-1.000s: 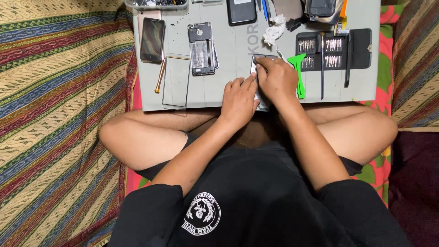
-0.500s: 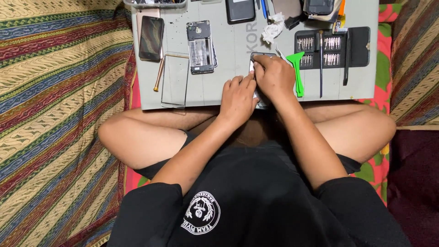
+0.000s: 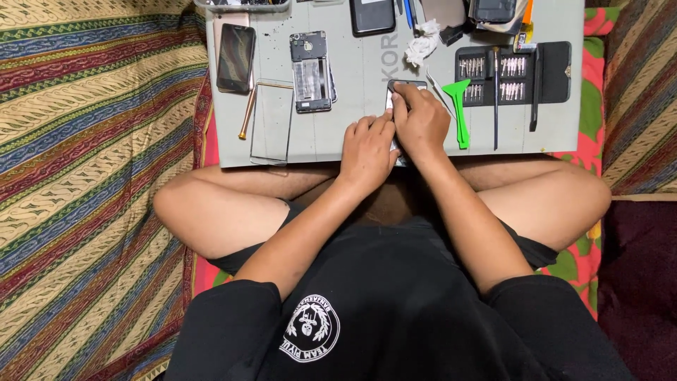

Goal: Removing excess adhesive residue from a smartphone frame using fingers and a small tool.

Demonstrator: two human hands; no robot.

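A grey work mat (image 3: 317,141) lies across my crossed legs. Both hands rest on a phone (image 3: 405,85) lying flat on the mat; only its top edge shows past my fingers. My left hand (image 3: 368,148) presses on its lower left side. My right hand (image 3: 421,121) covers its upper part, fingers curled onto it. A green plastic pry tool (image 3: 460,109) lies just right of my right hand. Whether either hand also holds a small tool is hidden.
An opened phone body (image 3: 312,72), a dark phone (image 3: 236,58), a clear glass panel (image 3: 271,123) and a thin brass-coloured rod (image 3: 247,113) lie on the mat's left. A black screwdriver-bit case (image 3: 550,70) sits right, crumpled tissue (image 3: 422,44) behind. Striped cloth (image 3: 84,176) surrounds.
Both hands stay on the phone, with only slight shifts of the fingers. The view has drifted a little.
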